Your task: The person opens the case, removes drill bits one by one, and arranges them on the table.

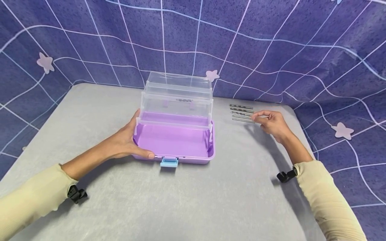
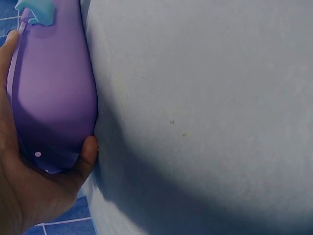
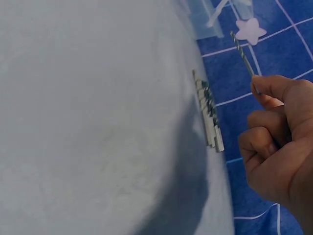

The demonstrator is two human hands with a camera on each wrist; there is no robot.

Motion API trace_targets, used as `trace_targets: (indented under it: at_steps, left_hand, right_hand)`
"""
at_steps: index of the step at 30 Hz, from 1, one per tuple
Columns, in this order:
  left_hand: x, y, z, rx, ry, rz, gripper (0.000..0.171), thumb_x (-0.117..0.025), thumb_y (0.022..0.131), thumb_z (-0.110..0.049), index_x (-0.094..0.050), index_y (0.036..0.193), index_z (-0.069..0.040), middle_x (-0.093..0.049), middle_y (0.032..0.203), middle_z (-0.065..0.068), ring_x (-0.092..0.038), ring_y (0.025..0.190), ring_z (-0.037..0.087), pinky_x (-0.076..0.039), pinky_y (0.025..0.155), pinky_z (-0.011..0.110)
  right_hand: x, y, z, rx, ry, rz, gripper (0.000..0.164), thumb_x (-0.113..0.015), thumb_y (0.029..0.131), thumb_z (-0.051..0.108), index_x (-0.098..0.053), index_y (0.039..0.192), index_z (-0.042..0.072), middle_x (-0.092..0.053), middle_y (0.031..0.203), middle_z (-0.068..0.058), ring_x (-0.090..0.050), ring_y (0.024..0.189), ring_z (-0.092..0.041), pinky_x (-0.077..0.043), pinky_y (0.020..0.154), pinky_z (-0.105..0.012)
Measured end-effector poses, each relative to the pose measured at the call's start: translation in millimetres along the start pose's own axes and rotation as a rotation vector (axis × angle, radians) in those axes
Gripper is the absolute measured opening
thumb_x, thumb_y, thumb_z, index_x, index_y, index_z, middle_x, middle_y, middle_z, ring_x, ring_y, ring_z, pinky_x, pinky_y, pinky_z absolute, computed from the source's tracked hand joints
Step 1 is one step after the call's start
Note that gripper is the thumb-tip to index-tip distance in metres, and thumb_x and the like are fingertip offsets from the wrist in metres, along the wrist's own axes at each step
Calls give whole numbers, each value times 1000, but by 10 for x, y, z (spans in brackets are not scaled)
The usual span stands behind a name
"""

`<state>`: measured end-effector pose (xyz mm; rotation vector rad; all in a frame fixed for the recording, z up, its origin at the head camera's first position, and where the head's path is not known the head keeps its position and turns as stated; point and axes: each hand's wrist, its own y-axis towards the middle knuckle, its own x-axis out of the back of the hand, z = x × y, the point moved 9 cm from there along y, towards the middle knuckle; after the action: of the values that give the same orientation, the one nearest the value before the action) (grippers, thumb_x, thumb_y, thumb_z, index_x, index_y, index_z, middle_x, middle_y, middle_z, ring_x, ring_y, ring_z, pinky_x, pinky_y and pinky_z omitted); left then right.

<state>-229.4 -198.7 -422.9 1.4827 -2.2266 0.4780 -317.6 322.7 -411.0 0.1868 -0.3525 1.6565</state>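
Observation:
A purple toolbox (image 1: pixel 169 140) with clear fold-out trays (image 1: pixel 178 87) stands open, its blue latch (image 1: pixel 169 162) facing front. My left hand (image 1: pixel 123 139) grips its left end, thumb along the front rim, fingers at the side; the left wrist view shows this hand (image 2: pixel 39 191) around the box's end (image 2: pixel 58 83). Thumb and index finger of my right hand (image 1: pixel 271 124) pinch a drill bit (image 3: pixel 241 55) by its shank, raised above the table. Below it, several other drill bits (image 3: pixel 210 117) lie side by side on the tabletop. Another drill bit (image 1: pixel 187 100) shows in a clear tray.
A grey table (image 1: pixel 193 204) carries everything. Behind and on both sides hangs a dark blue cloth (image 1: pixel 187 36) with a wavy grid and pale stars, close to the table's back edge. Small black devices (image 1: pixel 287 174) sit at both wrists over cream sleeves.

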Motion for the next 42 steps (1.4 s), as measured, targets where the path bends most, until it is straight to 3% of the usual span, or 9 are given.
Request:
trace_targets:
  at_steps: [3,6,12,18,33,42]
  left_hand:
    - [-3,2,-13,-13,-9,1,168,-114,65,-31,8,179,-45,-49,173,7,-66,138,34,-38,130,70]
    - [-1,0,-19,-18,-9,-1,168,-114,65,-30,8,180,-44,-49,173,8,-67,138,34,-39,129,70]
    - [4,4,-27,-19,0,-3,168,-115,64,-31,6,180,-43,-51,171,8,-66,139,35,-38,130,71]
    - [2,5,-26,-12,4,0,169,-114,64,-31,8,180,-42,-51,172,9,-65,141,35,-36,131,72]
    - [10,6,-5,1,18,-4,170,-115,64,-33,8,180,-42,-48,174,10,-65,140,38,-38,129,73]
    - [10,11,-8,-4,16,-4,169,-115,63,-33,7,180,-42,-49,172,9,-66,139,37,-39,128,71]
  right_hand:
    - [5,13,-114,-22,-23,3,15,-77,105,15,-82,98,27,-52,55,20,-33,45,3,-28,43,-18]
    - [13,24,-217,-46,-46,10,13,-76,105,17,-81,99,28,-43,52,19,-32,45,2,-28,43,-18]
    - [52,43,-375,-81,-75,27,3,-76,107,20,-79,107,21,-38,49,18,-30,44,1,-28,42,-20]
    - [81,73,-481,-95,-77,42,7,-76,107,21,-77,111,15,-38,48,17,-29,42,1,-27,42,-20]
    - [99,131,-560,-103,-41,64,7,-76,108,17,-79,104,21,-39,50,17,-30,41,2,-26,41,-20]
    - [116,165,-599,-123,-71,61,5,-79,106,17,-78,111,16,-39,51,16,-30,42,1,-26,42,-21]
